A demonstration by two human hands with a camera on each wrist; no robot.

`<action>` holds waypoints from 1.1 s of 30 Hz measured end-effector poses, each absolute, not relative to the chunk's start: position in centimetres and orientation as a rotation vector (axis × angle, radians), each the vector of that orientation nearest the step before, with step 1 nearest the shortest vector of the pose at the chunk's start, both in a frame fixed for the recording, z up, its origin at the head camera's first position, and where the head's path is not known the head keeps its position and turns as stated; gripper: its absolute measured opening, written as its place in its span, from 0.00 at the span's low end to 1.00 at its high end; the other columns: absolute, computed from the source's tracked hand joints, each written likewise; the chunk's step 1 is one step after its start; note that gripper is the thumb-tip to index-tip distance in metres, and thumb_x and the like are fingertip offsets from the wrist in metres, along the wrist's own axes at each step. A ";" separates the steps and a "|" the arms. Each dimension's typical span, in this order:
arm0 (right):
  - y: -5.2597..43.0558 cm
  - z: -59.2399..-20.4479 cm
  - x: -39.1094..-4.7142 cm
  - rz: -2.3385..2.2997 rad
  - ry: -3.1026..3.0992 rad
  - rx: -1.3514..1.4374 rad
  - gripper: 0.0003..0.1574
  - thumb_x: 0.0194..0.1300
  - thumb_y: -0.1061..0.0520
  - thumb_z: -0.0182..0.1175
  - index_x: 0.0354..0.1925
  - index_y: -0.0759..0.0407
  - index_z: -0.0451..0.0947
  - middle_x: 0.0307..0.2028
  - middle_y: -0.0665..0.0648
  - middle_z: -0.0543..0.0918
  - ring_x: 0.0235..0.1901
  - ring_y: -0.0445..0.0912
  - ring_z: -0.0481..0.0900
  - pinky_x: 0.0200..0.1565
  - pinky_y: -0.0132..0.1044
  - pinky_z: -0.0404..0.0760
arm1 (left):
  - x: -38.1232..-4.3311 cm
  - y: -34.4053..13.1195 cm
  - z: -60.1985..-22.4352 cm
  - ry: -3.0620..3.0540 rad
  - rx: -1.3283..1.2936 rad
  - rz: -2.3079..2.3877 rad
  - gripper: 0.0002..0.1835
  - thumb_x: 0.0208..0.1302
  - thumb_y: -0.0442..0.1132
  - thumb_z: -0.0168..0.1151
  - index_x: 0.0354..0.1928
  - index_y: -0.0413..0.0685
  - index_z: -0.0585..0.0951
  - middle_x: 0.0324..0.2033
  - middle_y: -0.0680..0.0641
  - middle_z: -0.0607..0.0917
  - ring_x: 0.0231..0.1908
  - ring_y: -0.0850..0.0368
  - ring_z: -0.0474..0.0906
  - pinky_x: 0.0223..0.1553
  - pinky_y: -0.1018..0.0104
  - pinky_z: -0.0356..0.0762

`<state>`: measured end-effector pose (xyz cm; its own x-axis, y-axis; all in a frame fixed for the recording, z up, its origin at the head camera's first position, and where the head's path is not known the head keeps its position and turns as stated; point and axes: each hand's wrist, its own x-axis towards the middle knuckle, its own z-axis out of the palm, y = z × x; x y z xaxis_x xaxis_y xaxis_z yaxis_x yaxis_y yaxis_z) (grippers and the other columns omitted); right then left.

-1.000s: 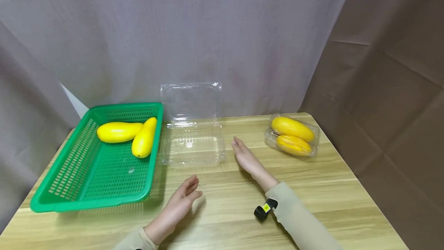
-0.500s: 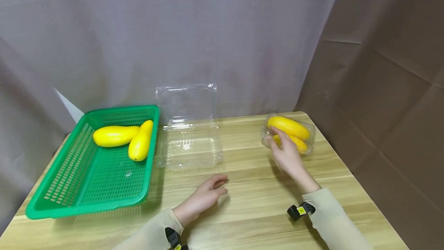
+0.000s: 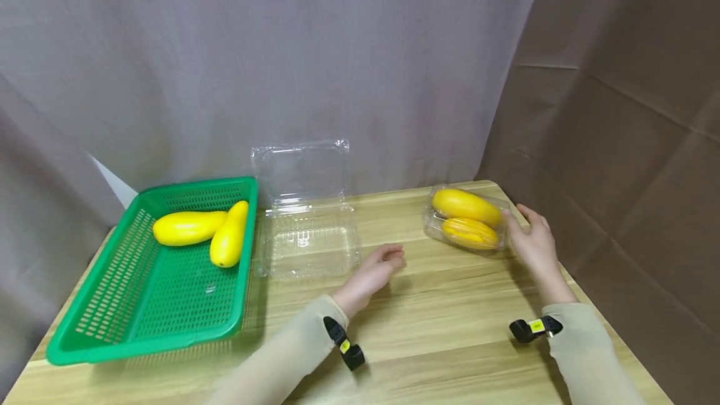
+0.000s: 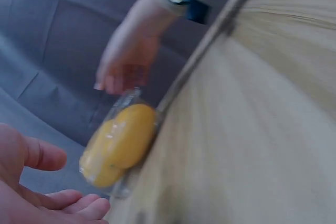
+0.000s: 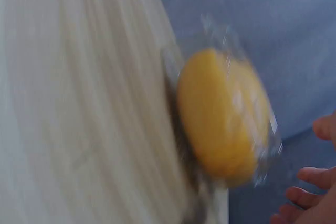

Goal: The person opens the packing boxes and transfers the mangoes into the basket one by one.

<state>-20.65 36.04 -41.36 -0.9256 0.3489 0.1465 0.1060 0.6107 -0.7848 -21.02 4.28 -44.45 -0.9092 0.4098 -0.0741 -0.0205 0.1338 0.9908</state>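
Observation:
A lidded clear plastic clamshell box (image 3: 432, 225) on the right of the table holds two long yellow squash (image 3: 465, 206). My right hand (image 3: 534, 244) is at its right end, thumb near the box's edge and fingers spread. In the right wrist view, bare fingers (image 5: 315, 179) show apart from the box (image 5: 273, 145). My left hand (image 3: 372, 272) hovers left of the box with fingers loosely extended and nothing held. The left wrist view shows its thumb and fingers (image 4: 44, 156) apart, with the squash box (image 4: 126, 140) beyond them.
An open clear clamshell (image 3: 306, 242) stands mid-table with its lid upright against the grey curtain (image 3: 304, 61). On the left, a green plastic basket (image 3: 243, 292) contains two yellow squash (image 3: 188, 228). A brown cloth (image 3: 630, 161) hangs along the right table edge.
My right hand has moved right, passing over the filled box to its far right end. My left hand has moved right and forward from the front of the open clamshell.

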 end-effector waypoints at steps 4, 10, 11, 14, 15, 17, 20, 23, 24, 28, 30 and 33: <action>37.3 -42.4 -21.0 1.359 -2.553 -0.434 0.55 0.76 0.31 0.41 0.78 0.71 0.43 0.73 0.79 0.53 0.70 0.74 0.53 0.67 0.68 0.58 | -22.7 6.1 -43.2 2.100 0.307 1.899 0.26 0.70 0.41 0.59 0.67 0.37 0.73 0.62 0.40 0.79 0.63 0.45 0.74 0.66 0.51 0.69; 37.8 -43.4 -21.4 1.540 -2.511 -0.478 0.53 0.77 0.33 0.40 0.78 0.71 0.41 0.72 0.80 0.54 0.67 0.70 0.61 0.66 0.63 0.63 | -25.3 9.1 -42.7 2.113 0.229 1.957 0.25 0.72 0.40 0.56 0.67 0.35 0.73 0.63 0.39 0.77 0.63 0.45 0.73 0.66 0.53 0.69; 37.7 -43.5 -21.5 1.553 -2.513 -0.478 0.52 0.77 0.34 0.39 0.78 0.71 0.42 0.72 0.80 0.54 0.66 0.70 0.62 0.65 0.62 0.63 | -25.6 9.6 -42.8 2.122 0.234 1.958 0.25 0.72 0.39 0.56 0.67 0.34 0.73 0.63 0.39 0.77 0.63 0.45 0.73 0.66 0.54 0.69; 37.5 -43.7 -21.7 1.567 -2.522 -0.468 0.50 0.78 0.35 0.39 0.78 0.70 0.42 0.72 0.79 0.55 0.64 0.69 0.64 0.63 0.59 0.67 | -26.6 10.8 -43.1 2.139 0.241 1.972 0.25 0.72 0.36 0.55 0.68 0.35 0.72 0.63 0.39 0.78 0.64 0.46 0.73 0.65 0.56 0.71; 37.5 -43.7 -21.8 1.567 -2.524 -0.461 0.50 0.78 0.36 0.39 0.78 0.71 0.42 0.72 0.79 0.55 0.63 0.67 0.64 0.61 0.56 0.69 | -26.8 11.1 -43.2 2.144 0.237 1.982 0.24 0.72 0.36 0.54 0.68 0.35 0.73 0.63 0.39 0.78 0.64 0.46 0.72 0.65 0.56 0.71; 37.3 -43.7 -21.9 1.572 -2.524 -0.446 0.49 0.79 0.37 0.40 0.78 0.71 0.43 0.71 0.78 0.57 0.60 0.63 0.66 0.56 0.45 0.74 | -27.3 11.5 -43.4 2.163 0.232 1.998 0.23 0.73 0.35 0.53 0.67 0.36 0.74 0.63 0.40 0.78 0.64 0.47 0.73 0.64 0.56 0.72; 37.1 -43.7 -22.1 1.584 -2.516 -0.418 0.48 0.79 0.38 0.41 0.77 0.72 0.44 0.69 0.76 0.60 0.54 0.52 0.70 0.46 0.28 0.76 | -27.6 11.8 -43.6 2.168 0.229 2.018 0.22 0.73 0.35 0.52 0.66 0.36 0.75 0.62 0.40 0.79 0.64 0.47 0.73 0.64 0.57 0.72; 37.0 -43.9 -22.1 1.597 -2.509 -0.394 0.47 0.79 0.40 0.42 0.77 0.73 0.44 0.67 0.74 0.62 0.47 0.42 0.70 0.39 0.19 0.74 | -27.2 11.8 -43.9 2.154 0.244 2.018 0.22 0.74 0.35 0.53 0.66 0.34 0.75 0.62 0.40 0.79 0.64 0.47 0.73 0.64 0.58 0.72; 37.0 -43.9 -22.1 1.598 -2.509 -0.388 0.47 0.79 0.40 0.42 0.77 0.73 0.45 0.67 0.74 0.62 0.46 0.40 0.69 0.38 0.18 0.74 | -27.0 11.7 -44.0 2.149 0.244 2.018 0.22 0.74 0.35 0.53 0.66 0.35 0.75 0.62 0.40 0.79 0.64 0.48 0.73 0.64 0.58 0.73; 36.7 -43.9 -21.9 1.595 -2.535 -0.360 0.47 0.80 0.39 0.41 0.77 0.71 0.45 0.68 0.74 0.62 0.45 0.36 0.68 0.38 0.18 0.73 | -25.7 11.0 -44.2 2.108 0.254 2.051 0.21 0.74 0.36 0.54 0.65 0.35 0.75 0.62 0.40 0.79 0.62 0.48 0.74 0.63 0.57 0.73; 36.4 -43.9 -21.9 1.615 -2.547 -0.342 0.47 0.79 0.38 0.41 0.77 0.70 0.45 0.69 0.74 0.62 0.44 0.34 0.68 0.40 0.19 0.72 | -25.0 10.4 -44.3 2.096 0.252 2.067 0.21 0.74 0.36 0.54 0.65 0.35 0.75 0.60 0.40 0.80 0.61 0.48 0.75 0.62 0.56 0.74; 35.8 -43.8 -21.8 1.670 -2.553 -0.309 0.48 0.79 0.37 0.42 0.78 0.68 0.45 0.69 0.73 0.61 0.45 0.35 0.69 0.42 0.22 0.73 | -24.0 9.4 -44.5 2.073 0.241 2.113 0.21 0.73 0.34 0.54 0.65 0.35 0.75 0.59 0.39 0.81 0.59 0.49 0.76 0.62 0.56 0.74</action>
